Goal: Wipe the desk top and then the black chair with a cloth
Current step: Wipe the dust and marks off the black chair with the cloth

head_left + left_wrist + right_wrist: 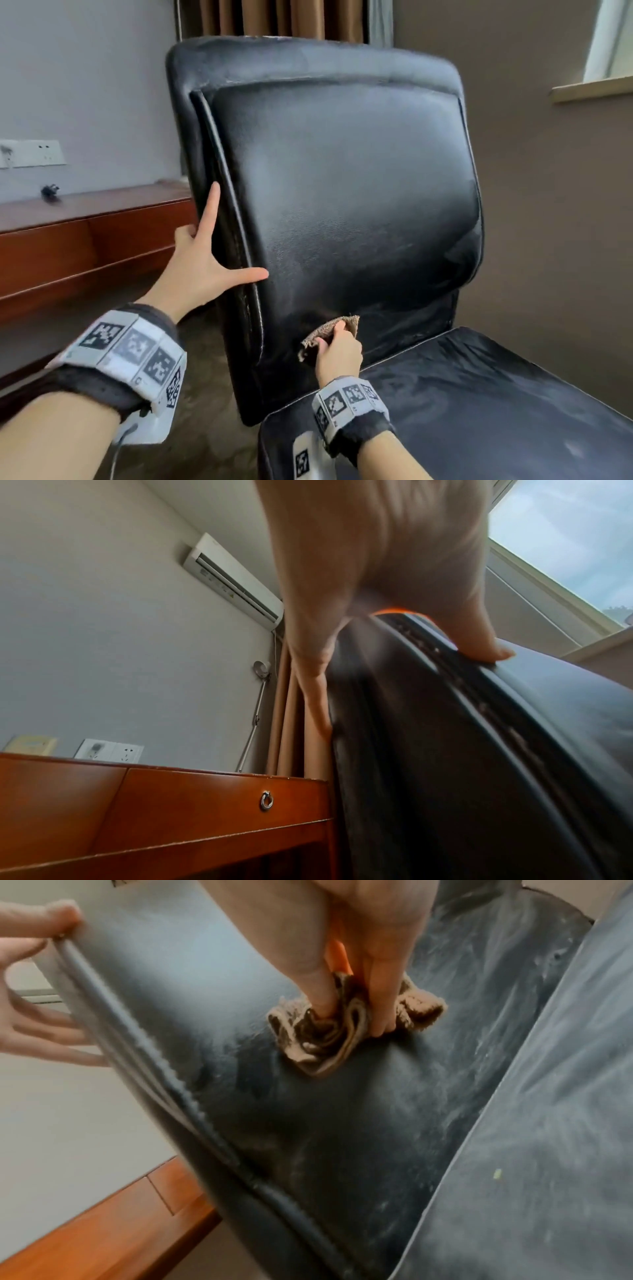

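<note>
A black leather chair (342, 178) fills the middle of the head view, backrest upright, dusty seat (496, 404) at lower right. My left hand (209, 263) grips the backrest's left edge, thumb on the front face, index finger up along the side, other fingers behind. My right hand (337, 353) holds a crumpled brown cloth (329, 334) pressed against the lower part of the backrest. In the right wrist view the cloth (346, 1031) is bunched between thumb and fingers on the dusty leather (342, 1123). The left wrist view shows the left hand (377, 574) clamped over the chair's edge (445, 723).
A reddish wooden desk (68, 236) stands left of the chair against a grey wall, with a small dark object (50, 192) on its top and wall sockets (30, 153) above. Brown curtains (281, 17) hang behind. A window sill (592, 89) is at upper right.
</note>
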